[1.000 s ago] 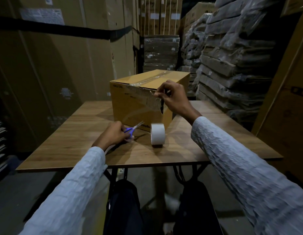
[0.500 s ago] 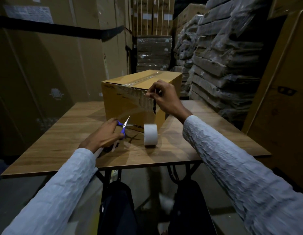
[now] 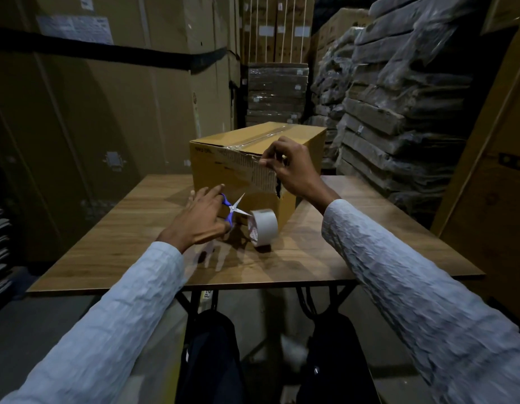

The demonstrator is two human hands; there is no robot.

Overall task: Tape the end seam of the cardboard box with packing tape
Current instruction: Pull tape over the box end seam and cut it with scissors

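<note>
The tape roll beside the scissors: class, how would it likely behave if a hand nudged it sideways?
The tape roll stands on its curved edge on the table, so a nudge would probably set it rolling or tip it flat. It looks small and hollow, so likely light. The cardboard box just behind it might stop it.

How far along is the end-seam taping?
Done: a clear strip already runs along the box top. In hand: right hand pinches tape at the near end's upper edge; left hand holds open scissors beside the tape roll. Left: cutting the strip and pressing it down.
</note>
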